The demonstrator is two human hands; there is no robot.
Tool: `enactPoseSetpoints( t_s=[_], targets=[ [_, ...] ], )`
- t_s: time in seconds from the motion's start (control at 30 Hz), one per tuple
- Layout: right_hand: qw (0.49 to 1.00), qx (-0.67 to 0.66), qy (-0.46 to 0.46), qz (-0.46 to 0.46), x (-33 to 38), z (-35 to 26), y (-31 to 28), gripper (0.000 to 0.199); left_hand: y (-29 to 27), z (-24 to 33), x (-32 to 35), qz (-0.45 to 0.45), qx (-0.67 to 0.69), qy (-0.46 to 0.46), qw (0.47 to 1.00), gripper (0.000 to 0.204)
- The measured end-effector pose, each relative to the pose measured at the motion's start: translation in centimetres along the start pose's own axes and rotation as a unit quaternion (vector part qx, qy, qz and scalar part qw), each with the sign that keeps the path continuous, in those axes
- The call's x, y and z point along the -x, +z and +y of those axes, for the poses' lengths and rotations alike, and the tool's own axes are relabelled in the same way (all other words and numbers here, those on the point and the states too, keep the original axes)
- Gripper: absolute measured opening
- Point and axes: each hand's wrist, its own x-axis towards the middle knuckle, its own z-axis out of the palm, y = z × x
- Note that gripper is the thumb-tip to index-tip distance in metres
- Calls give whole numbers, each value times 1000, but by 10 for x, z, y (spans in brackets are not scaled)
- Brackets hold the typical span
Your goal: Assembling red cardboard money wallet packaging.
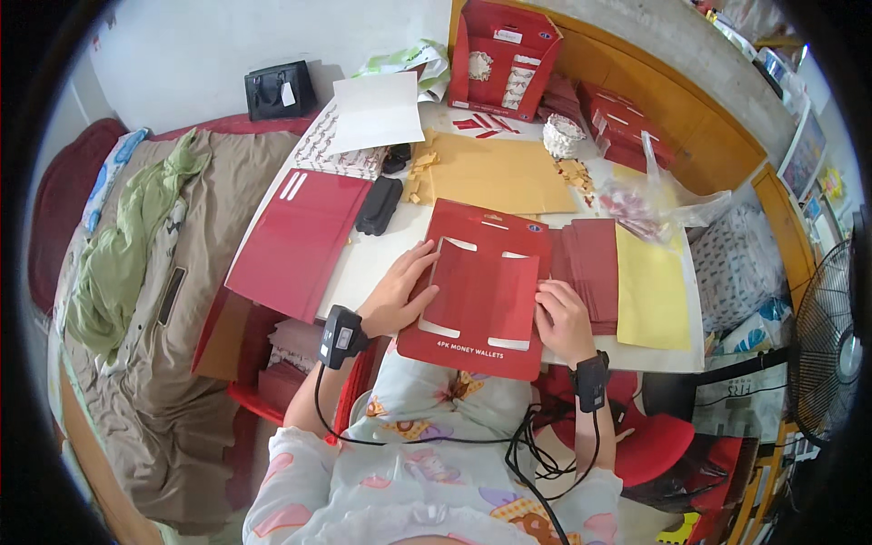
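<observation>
A red card backing sheet (477, 300) with cut-out slots lies flat on the white table (381, 254), its near edge hanging over toward the person's lap. The left hand (398, 295) rests on its left margin, fingers (420, 261) spread and laid flat, pressing rather than gripping. The right hand (563, 318) sits at the right margin, fingers (548, 292) curled with the tips pinching at the edge of the red envelopes tucked into the sheet's slots; how firmly they hold cannot be told.

Just right of the right fingers lies a stack of dark red envelopes (590, 263), and beyond it a yellow sheet (650, 291). Left of the left fingers, well apart, a large red folder (295, 241) overhangs the table edge, with a black case (378, 205) between. Beyond both hands lies a tan paper envelope (495, 173), and farther off an upright red display carton (501, 59).
</observation>
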Motion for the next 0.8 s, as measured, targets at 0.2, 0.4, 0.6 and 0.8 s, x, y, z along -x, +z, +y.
enactPoseSetpoints(
  t_s=[0.2, 0.4, 0.6, 0.8],
  targets=[
    [999, -25, 39, -9, 0, -4, -4, 16, 0, 2, 0, 14, 51, -19, 998, 47],
    [997, -50, 58, -13, 0, -4, 0, 19, 0, -1, 4, 12, 41, -38, 998, 41],
    [997, -45, 63, -5, 1, -3, -1, 20, 0, -1, 2, 15, 77, -38, 996, 41],
    [997, -45, 58, -4, 2, -2, 0, 20, 0, 0, 2, 15, 59, -38, 997, 39]
  ],
)
